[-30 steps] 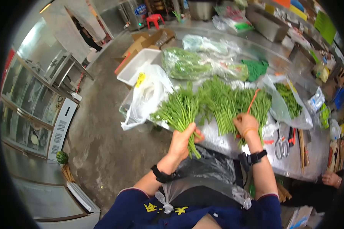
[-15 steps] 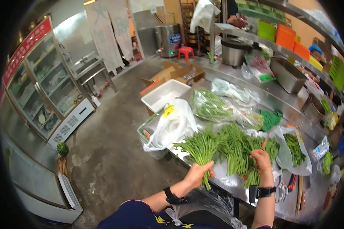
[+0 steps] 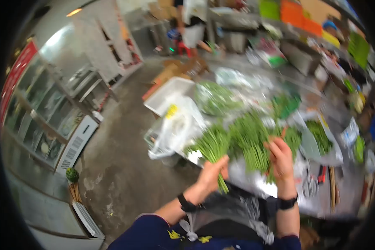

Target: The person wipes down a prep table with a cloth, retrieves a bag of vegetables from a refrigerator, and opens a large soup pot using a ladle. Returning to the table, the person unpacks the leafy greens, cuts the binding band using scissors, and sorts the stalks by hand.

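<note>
My left hand (image 3: 213, 174) is wrapped round the stems of a bunch of leafy greens (image 3: 214, 143), which fans out over the table's near edge. Closed fingers on my right hand (image 3: 280, 157) pinch a stalk of green (image 3: 276, 110) that rises above them; the view is blurred. Part of a red-orange strip (image 3: 283, 132) shows just behind this hand. Between my hands lies another pile of greens (image 3: 252, 139) on the metal table (image 3: 254, 183), with more greens (image 3: 294, 139) to the right.
A white plastic bag (image 3: 177, 129) and a white tray (image 3: 169, 96) stand left. Bagged vegetables (image 3: 214, 98) and a green cloth (image 3: 291, 106) lie behind. Scissors (image 3: 310, 185) and an open bag of greens (image 3: 319, 135) are right. A person (image 3: 193, 25) stands far back.
The view has shifted. My right hand has risen and now has a stalk of greens upright in its fingers. A person has come into view at the back. My left hand keeps its bunch.
</note>
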`<state>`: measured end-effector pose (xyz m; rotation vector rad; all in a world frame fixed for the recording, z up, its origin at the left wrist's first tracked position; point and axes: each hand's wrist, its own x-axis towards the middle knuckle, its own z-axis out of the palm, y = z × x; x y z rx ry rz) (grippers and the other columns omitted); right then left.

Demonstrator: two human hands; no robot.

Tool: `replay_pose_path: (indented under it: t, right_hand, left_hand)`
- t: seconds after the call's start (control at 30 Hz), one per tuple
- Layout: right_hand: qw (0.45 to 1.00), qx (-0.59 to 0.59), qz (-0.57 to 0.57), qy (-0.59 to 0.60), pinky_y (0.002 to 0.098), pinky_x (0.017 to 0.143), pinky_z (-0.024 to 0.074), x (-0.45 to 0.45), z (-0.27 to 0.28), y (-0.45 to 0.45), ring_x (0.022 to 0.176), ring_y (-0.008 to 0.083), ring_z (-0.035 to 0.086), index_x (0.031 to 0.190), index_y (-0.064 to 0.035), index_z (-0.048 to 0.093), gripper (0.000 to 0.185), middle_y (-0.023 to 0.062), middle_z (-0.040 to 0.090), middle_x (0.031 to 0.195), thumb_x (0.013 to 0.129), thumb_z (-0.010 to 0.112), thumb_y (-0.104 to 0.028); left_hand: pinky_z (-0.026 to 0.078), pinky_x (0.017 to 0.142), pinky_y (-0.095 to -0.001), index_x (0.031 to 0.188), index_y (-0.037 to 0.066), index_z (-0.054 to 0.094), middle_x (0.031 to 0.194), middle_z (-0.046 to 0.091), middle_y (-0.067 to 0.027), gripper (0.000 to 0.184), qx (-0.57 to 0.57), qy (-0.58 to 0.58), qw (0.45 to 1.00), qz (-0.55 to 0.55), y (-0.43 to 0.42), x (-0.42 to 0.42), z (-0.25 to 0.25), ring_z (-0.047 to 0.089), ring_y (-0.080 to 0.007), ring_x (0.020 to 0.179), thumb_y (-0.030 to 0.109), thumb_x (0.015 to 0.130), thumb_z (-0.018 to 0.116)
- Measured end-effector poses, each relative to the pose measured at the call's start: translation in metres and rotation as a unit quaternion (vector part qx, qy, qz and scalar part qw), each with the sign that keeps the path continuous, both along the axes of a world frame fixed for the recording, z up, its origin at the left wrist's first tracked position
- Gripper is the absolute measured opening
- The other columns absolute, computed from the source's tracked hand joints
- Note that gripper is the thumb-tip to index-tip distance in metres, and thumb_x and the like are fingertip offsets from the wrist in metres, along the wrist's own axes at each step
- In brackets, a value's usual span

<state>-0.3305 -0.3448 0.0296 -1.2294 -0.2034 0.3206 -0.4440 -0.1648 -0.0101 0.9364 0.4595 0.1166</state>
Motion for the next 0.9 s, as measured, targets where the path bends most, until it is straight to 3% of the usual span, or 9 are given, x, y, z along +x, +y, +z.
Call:
replay_pose_path:
  t: [0.07, 0.13, 0.2, 0.33, 0.4, 0.47, 0.57, 0.77, 0.9]
  right_hand:
    - [0.996, 0.068, 0.054, 0.003, 0.0161, 0.054, 0.0332, -0.015, -0.004, 0.008, 0.061, 0.0024, 0.045, 0.104, -0.0032, 0.054, 0.025, 0.0067, 0.063, 0.087, 0.081, 0.058, -0.011]
    - [0.993, 0.079, 0.084, 0.002, 0.018, 0.063, 0.0388, -0.03, -0.003, 0.016, 0.081, 0.0076, 0.057, 0.103, -0.0051, 0.055, 0.024, 0.0052, 0.062, 0.089, 0.081, 0.059, -0.012]
    - [0.992, 0.081, 0.094, 0.007, 0.0196, 0.067, 0.0403, -0.038, -0.007, 0.024, 0.087, 0.0105, 0.058, 0.102, -0.0044, 0.055, 0.022, 0.0045, 0.062, 0.091, 0.081, 0.058, -0.01]
    - [0.989, 0.084, 0.122, 0.006, 0.0216, 0.071, 0.0422, -0.049, -0.009, 0.034, 0.087, 0.0116, 0.058, 0.102, -0.0033, 0.054, 0.021, 0.004, 0.061, 0.091, 0.081, 0.058, -0.006]
    - [0.989, 0.086, 0.115, -0.021, 0.0206, 0.066, 0.0409, -0.054, -0.01, 0.038, 0.083, 0.0096, 0.057, 0.099, -0.0048, 0.054, 0.022, 0.0049, 0.062, 0.088, 0.078, 0.061, -0.009]
    - [0.985, 0.095, 0.142, -0.02, 0.0251, 0.073, 0.0459, -0.055, -0.012, 0.038, 0.083, 0.0143, 0.06, 0.101, -0.001, 0.052, 0.022, 0.0069, 0.061, 0.089, 0.08, 0.058, -0.003]
    - [0.977, 0.068, 0.202, 0.017, 0.0255, 0.065, 0.0491, -0.06, -0.011, 0.039, 0.071, 0.0166, 0.062, 0.1, 0.0011, 0.051, 0.021, 0.0106, 0.062, 0.085, 0.08, 0.057, -0.002]
    - [0.979, 0.002, 0.204, 0.021, 0.0237, 0.066, 0.0486, -0.056, -0.021, 0.039, 0.072, 0.0147, 0.062, 0.095, 0.0015, 0.053, 0.019, 0.0107, 0.062, 0.084, 0.078, 0.06, -0.001]
    - [0.978, 0.021, 0.205, 0.023, 0.0219, 0.067, 0.0474, -0.056, -0.027, 0.04, 0.073, 0.0121, 0.061, 0.092, 0.0009, 0.054, 0.017, 0.0092, 0.062, 0.084, 0.077, 0.062, -0.002]
  left_hand:
    - [0.032, 0.044, -0.0221, 0.082, 0.01, 0.047, 0.064, 0.043, 0.0013, 0.01, -0.081, -0.035, 0.996, -0.021, -0.002, 0.0, 0.004, 0.037, -0.0076, 0.051, 0.016, 0.085, 0.055]
    - [0.033, 0.045, -0.0226, 0.081, 0.009, 0.048, 0.065, 0.044, 0.0008, 0.012, -0.079, -0.032, 0.996, -0.021, -0.01, 0.001, 0.012, 0.039, -0.0081, 0.051, 0.017, 0.084, 0.056]
    - [0.034, 0.045, -0.0232, 0.08, 0.008, 0.049, 0.065, 0.045, 0.0004, 0.014, -0.073, -0.037, 0.997, -0.004, -0.01, -0.003, 0.018, 0.04, -0.0086, 0.051, 0.019, 0.084, 0.057]
    - [0.036, 0.046, -0.0236, 0.083, 0.007, 0.05, 0.067, 0.046, 0.0, 0.014, -0.084, -0.032, 0.996, -0.01, -0.015, -0.004, 0.017, 0.042, -0.0084, 0.052, 0.019, 0.084, 0.057]
    - [0.037, 0.047, -0.0236, 0.084, 0.006, 0.051, 0.067, 0.047, -0.0001, 0.015, -0.088, -0.045, 0.995, -0.02, -0.016, -0.006, 0.016, 0.042, -0.0084, 0.052, 0.02, 0.085, 0.056]
    - [0.037, 0.047, -0.0237, 0.086, 0.005, 0.051, 0.069, 0.047, 0.0, 0.017, -0.082, -0.05, 0.995, -0.022, -0.015, -0.007, 0.015, 0.043, -0.0084, 0.053, 0.021, 0.085, 0.056]
    - [0.037, 0.048, -0.0227, 0.088, 0.004, 0.053, 0.071, 0.049, 0.0, 0.018, -0.092, -0.109, 0.99, -0.021, -0.015, -0.009, 0.017, 0.043, -0.0076, 0.055, 0.022, 0.085, 0.056]
    - [0.036, 0.047, -0.0224, 0.086, 0.005, 0.053, 0.07, 0.049, 0.0009, 0.015, -0.053, -0.108, 0.993, -0.022, -0.012, -0.009, 0.011, 0.043, -0.0073, 0.052, 0.016, 0.081, 0.061]
    - [0.033, 0.047, -0.0229, 0.091, 0.006, 0.051, 0.069, 0.047, 0.0005, 0.015, -0.06, -0.104, 0.992, -0.039, -0.01, -0.011, 0.012, 0.04, -0.0075, 0.054, 0.012, 0.08, 0.06]
